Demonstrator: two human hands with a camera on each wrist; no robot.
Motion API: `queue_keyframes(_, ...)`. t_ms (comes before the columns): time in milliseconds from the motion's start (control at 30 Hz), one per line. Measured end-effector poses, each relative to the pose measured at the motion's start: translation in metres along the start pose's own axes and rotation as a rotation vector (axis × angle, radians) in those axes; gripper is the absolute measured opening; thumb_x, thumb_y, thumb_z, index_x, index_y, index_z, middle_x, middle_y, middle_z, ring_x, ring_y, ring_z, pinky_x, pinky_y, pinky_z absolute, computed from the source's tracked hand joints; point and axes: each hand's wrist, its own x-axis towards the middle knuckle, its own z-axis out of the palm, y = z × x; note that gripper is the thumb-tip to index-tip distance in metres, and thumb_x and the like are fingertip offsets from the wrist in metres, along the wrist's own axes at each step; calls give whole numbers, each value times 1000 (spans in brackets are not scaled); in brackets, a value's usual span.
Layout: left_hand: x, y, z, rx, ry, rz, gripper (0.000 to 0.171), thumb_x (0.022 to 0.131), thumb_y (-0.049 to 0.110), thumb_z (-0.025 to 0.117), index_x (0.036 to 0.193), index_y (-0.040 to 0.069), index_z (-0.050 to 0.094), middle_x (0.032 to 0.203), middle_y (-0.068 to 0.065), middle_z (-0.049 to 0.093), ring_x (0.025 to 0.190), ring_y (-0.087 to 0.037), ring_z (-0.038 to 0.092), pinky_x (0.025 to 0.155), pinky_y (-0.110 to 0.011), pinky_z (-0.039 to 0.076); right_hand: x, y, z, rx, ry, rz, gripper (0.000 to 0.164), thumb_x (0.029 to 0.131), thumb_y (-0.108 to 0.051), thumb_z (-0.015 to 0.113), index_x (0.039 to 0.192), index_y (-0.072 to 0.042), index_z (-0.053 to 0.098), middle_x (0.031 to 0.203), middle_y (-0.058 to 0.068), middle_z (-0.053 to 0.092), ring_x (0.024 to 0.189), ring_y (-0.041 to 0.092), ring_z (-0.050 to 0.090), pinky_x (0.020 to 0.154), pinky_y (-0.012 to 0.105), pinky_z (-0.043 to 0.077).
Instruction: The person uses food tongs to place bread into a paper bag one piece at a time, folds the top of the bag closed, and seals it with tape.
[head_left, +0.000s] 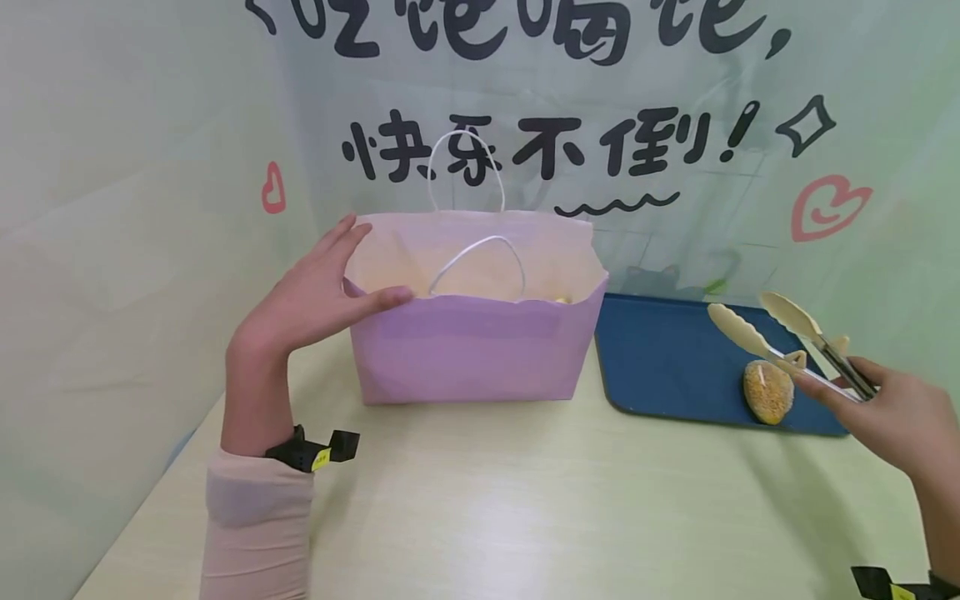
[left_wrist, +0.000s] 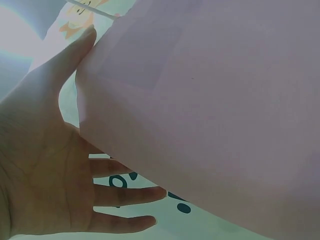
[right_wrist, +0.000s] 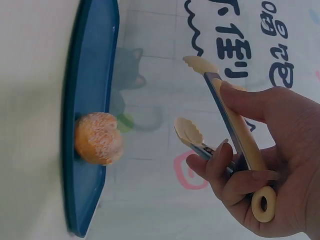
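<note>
A lilac paper bag [head_left: 472, 350] with white handles stands upright, its mouth spread. My left hand [head_left: 318, 287] rests at the bag's left end, the thumb along the front rim and the fingers reaching to the back rim. Straight fingers [left_wrist: 125, 195] lie beside the bag's side in the left wrist view. My right hand [head_left: 892, 408] grips tongs [right_wrist: 240, 135] with cream scalloped tips and metal arms. The tips stand apart with nothing between them. Below them, a sugar- or crumb-coated bread roll [head_left: 768, 392] sits near the front edge of a blue tray [head_left: 660, 358].
The tray is on the pale table [head_left: 525, 500], just right of the bag. Behind both hangs a printed backdrop [head_left: 465, 92] with dark lettering and hearts. A little yellow [head_left: 562, 300] shows inside the bag at the front rim.
</note>
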Motion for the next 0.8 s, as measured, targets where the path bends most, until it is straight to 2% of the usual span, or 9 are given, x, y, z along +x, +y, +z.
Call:
queue_keyframes(100,0,0,0,-3,0,-1,113,89,77,66,172,20,15,178,2,-3,126,-29,65,122,-66,27,-3,13,8,-27,5,-1,71,100,-61,62,117,8,59,72,10,56,68,32,53,56,33,36)
queue_keyframes(200,1,0,0,-1,0,0,113,89,76,67,172,19,15,178,2,-3,127,-29,65,122,-66,27,-6,23,16,-46,18,-2,69,100,-62,62,107,6,62,67,7,52,66,31,50,57,33,36)
queue_keyframes(300,1,0,1,2,3,-1,113,89,77,67,172,19,15,178,1,-3,122,-29,67,121,-67,27,-8,29,23,-49,-12,21,76,101,-63,59,116,11,61,64,6,48,63,29,49,56,34,37)
queue_keyframes(400,2,-1,1,3,3,-2,113,89,77,66,172,19,15,178,0,-3,113,-26,71,121,-67,28,-9,34,28,-51,-79,72,94,102,-67,55,138,20,50,68,11,50,65,31,53,55,35,38)
queue_keyframes(533,2,-1,2,0,0,-1,113,89,76,66,172,19,15,178,0,-3,114,-26,71,121,-67,28,-10,40,35,-76,-117,100,101,100,-71,54,145,19,43,79,21,59,71,38,60,52,37,41)
queue_keyframes(600,2,-1,2,-3,-2,-2,113,89,77,66,172,19,15,178,0,-3,115,-26,71,121,-66,27,-12,42,37,-86,-125,105,96,99,-72,54,138,16,50,82,22,61,72,40,61,51,37,41)
queue_keyframes(700,3,0,2,-1,-5,-2,113,89,77,66,172,19,15,178,0,-3,123,-29,68,122,-67,27,-15,44,41,-90,-143,136,86,98,-75,53,113,10,57,79,20,59,68,37,58,50,38,40)
queue_keyframes(733,3,0,2,1,-4,-4,113,89,77,65,172,19,15,178,0,-3,128,-31,64,121,-67,26,-16,44,42,-91,-140,146,82,97,-76,53,102,7,55,76,16,57,67,34,56,50,38,39)
queue_keyframes(800,3,1,2,11,-1,-5,113,89,78,65,172,18,16,178,-1,-3,139,-35,56,121,-68,26,-18,44,43,-94,-139,164,77,97,-77,52,89,0,52,73,12,53,64,31,54,50,38,38)
